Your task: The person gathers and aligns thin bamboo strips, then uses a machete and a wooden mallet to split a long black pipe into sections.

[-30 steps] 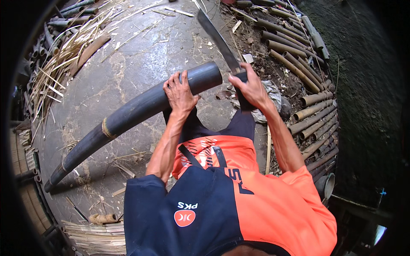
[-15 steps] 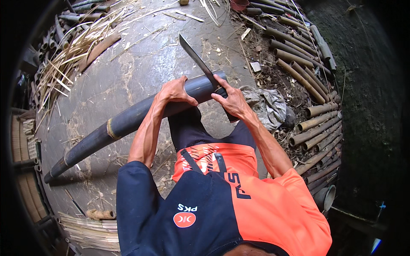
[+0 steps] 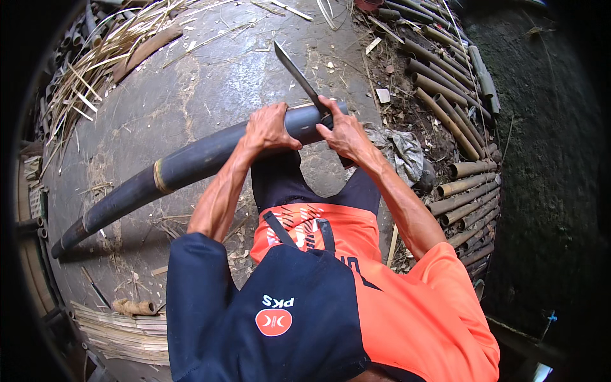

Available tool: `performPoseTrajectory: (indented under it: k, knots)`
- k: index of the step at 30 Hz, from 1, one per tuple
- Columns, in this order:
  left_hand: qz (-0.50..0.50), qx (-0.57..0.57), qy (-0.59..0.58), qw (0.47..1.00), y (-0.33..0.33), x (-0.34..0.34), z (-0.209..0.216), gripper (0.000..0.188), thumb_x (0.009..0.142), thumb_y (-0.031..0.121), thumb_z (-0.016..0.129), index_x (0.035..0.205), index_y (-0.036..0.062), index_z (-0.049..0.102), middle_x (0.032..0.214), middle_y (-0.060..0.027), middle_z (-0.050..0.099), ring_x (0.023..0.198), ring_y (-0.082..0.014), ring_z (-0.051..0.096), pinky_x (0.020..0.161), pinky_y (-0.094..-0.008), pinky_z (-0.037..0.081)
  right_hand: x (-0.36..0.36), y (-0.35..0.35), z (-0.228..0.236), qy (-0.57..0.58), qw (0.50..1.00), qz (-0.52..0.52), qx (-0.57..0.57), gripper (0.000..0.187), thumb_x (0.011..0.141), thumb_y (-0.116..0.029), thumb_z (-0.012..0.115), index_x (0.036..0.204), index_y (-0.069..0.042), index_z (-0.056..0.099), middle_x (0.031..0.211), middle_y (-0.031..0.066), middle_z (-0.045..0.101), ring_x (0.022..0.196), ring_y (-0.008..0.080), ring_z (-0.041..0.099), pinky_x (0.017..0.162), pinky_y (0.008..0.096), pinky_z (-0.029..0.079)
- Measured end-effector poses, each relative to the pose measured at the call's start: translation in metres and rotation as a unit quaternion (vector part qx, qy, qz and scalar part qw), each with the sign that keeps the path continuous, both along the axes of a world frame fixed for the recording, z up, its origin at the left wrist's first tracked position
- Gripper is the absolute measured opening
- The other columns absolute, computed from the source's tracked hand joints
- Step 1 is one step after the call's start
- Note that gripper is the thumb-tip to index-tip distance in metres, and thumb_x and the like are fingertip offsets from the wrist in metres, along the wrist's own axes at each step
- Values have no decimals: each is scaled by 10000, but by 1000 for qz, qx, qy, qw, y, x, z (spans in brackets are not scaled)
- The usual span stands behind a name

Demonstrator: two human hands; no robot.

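A thick dark bamboo pole point(image 3: 203, 153) slants from the lower left up to my lap, its right end resting across my thighs. My left hand point(image 3: 272, 128) is closed over the pole close to that end, thumb on the near side. In my right hand point(image 3: 345, 135) is a machete point(image 3: 298, 75), gripped at the handle. Its long dark blade points away and to the left, crossing the pole's right end. The fingers of my right hand partly hide the handle and the place where blade and bamboo meet.
Cut bamboo tubes point(image 3: 449, 124) lie in rows along the right, beside a dark wall point(image 3: 541, 159). A crumpled grey sack point(image 3: 398, 156) is near my right knee. Thin bamboo strips point(image 3: 83, 83) pile up at the far left; more flat strips point(image 3: 121, 334) lie lower left. Chips litter the concrete floor point(image 3: 210, 76).
The whole view has shifted slightly. My left hand sits a little nearer to my right hand along the pole. The machete blade appears slightly farther right, still across the pole's end.
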State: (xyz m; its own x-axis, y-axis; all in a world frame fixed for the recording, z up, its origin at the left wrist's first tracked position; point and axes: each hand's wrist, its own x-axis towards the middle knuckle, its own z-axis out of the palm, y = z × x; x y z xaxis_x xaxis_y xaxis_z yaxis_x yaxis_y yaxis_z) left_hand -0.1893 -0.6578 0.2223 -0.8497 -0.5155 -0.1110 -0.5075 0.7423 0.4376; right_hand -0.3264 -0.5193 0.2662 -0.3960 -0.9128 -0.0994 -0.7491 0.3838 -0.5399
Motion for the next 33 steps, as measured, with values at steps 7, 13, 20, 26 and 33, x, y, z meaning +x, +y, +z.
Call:
performPoseTrajectory:
  k: [7, 13, 20, 26, 33]
  knots:
    - [98, -136, 152, 974, 57, 10, -21, 781, 415, 237, 762, 1108, 28, 468, 1060, -132, 513, 1024, -281, 477, 940, -395, 323, 12, 1, 0, 18, 999, 15, 23, 568, 782, -220, 542, 1288, -116, 306, 844, 311, 573, 832, 457, 557, 754, 473, 451]
    - [128, -153, 198, 960, 67, 11, -23, 719, 463, 133, 726, 1119, 26, 453, 1091, -134, 482, 1065, -288, 439, 970, -408, 290, 3, -22, -4, 14, 997, 20, 78, 582, 759, -241, 551, 1279, -104, 328, 923, 288, 577, 879, 445, 553, 785, 462, 446]
    - [155, -217, 207, 941, 78, 7, -35, 688, 531, 72, 666, 1177, 86, 433, 1183, -101, 446, 1151, -266, 391, 999, -398, 256, -24, -10, 3, -177, 981, -54, 58, 684, 737, -285, 651, 1298, -68, 325, 883, 155, 594, 681, 207, 612, 583, 317, 490]
    - [191, -280, 163, 926, 41, -3, -44, 816, 486, 202, 768, 1206, 106, 397, 1184, -86, 434, 1161, -246, 370, 999, -397, 231, -3, 34, 28, -511, 825, -90, -223, 893, 629, 40, 608, 1377, -176, 172, 860, 155, 568, 610, 199, 608, 574, 313, 533]
    - [29, -96, 98, 990, 7, 15, 10, 796, 455, 343, 804, 1140, 111, 472, 1025, -112, 480, 1004, -286, 445, 846, -416, 369, 9, 63, -27, -394, 862, -165, -273, 680, 600, -3, 589, 1233, -43, 343, 743, 84, 537, 589, 164, 574, 555, 287, 499]
